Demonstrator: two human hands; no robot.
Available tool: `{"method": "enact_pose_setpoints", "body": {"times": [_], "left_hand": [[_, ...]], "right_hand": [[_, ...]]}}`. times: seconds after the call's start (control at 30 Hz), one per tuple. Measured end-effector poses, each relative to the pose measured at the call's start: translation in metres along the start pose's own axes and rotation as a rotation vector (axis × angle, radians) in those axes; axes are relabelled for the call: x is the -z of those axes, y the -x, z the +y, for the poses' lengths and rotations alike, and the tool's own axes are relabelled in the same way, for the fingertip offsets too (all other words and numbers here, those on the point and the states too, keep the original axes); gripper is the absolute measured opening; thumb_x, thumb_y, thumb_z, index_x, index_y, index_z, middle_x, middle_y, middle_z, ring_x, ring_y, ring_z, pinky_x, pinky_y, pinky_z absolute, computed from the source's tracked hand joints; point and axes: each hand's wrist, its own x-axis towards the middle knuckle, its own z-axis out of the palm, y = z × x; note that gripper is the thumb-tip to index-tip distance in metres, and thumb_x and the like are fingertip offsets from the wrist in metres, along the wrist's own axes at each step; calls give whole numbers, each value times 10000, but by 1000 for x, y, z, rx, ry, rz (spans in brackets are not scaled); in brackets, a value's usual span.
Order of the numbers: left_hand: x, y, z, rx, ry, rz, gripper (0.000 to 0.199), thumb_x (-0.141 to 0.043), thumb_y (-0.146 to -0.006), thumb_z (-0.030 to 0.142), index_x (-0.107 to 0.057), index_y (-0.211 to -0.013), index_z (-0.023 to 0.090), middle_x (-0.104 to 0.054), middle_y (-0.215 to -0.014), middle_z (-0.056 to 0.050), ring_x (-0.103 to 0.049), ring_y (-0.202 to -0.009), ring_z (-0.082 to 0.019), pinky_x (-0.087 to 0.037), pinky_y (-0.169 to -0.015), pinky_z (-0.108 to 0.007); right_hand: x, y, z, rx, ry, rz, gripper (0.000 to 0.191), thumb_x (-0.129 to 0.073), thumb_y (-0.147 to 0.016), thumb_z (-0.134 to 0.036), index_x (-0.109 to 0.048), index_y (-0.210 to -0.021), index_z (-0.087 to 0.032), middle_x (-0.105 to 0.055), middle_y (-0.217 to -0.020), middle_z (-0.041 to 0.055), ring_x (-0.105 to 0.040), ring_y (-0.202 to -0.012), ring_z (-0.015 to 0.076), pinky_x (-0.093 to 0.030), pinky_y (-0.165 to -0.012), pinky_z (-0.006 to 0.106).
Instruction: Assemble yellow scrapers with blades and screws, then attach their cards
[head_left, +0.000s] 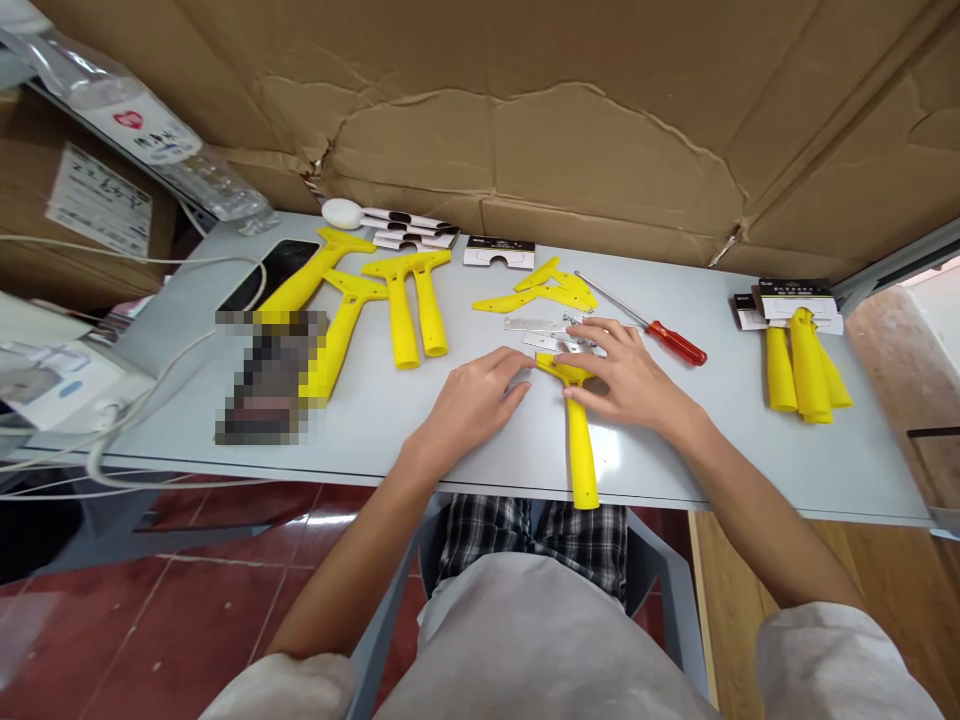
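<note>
A yellow plastic T-shaped scraper handle [582,450] lies in front of me, its lower end at the table's front edge. My right hand [630,385] grips its head between thumb and fingers, with the index finger stretched toward small screws [574,318]. At the left tip of that head are the fingertips of my left hand [480,400], whose thumb stands apart from them and holds nothing. Flat silvery metal strips [536,340] lie just beyond the head, partly covered by my right fingers. Behind them rest loose yellow cover pieces [559,288]. A red-handled screwdriver [675,342] is to the right.
Several more yellow handles [405,315] lie at left beside a dark phone [289,265] and a pixelated patch. Further yellow handles [810,375] and black-white cards [799,300] are at right. A plastic bottle [150,125], cables [142,400] and cardboard [525,140] border the table.
</note>
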Motion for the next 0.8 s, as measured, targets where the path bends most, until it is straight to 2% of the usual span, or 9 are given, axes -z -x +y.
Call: {"method": "enact_pose_setpoints", "body": {"times": [0.2,0.4,0.63,0.8], "left_hand": [[-1,1,0,-18,-28,-4,353,-525,-1108,295,-702,-1406,228,-750,-1402,-109,-741,-1261,-310,-596,-1091,-462],[-2,1,0,-22,-31,-9,347,-542,-1102,291,-707,-1400,226,-739,-1400,-108,-753,-1209,-296,-605,-1064,-447],[-2,1,0,-30,-42,-12,348,-542,-1103,288,-708,-1400,214,-736,-1402,-110,-748,-1228,-304,-603,-1074,-459],[-3,1,-1,-48,-57,0,347,-542,-1105,289,-713,-1401,228,-737,-1392,-103,-750,-1229,-301,-611,-1067,-452]], "right_hand": [[2,-1,-3,-6,21,-39,433,-646,-1076,-551,-757,-1436,-336,-580,-1681,90,-462,-1570,434,-450,-1194,657],[2,-2,-5,1,13,-63,479,-605,-1084,-625,-764,-1431,-335,-573,-1686,90,-447,-1576,440,-437,-1200,658],[2,-2,-6,14,26,-63,499,-530,-1110,-649,-765,-1424,-340,-583,-1668,94,-448,-1573,428,-426,-1199,655],[2,-3,-7,15,2,-73,506,-548,-1104,-647,-765,-1430,-326,-591,-1659,108,-449,-1564,438,-407,-1206,663]]}}
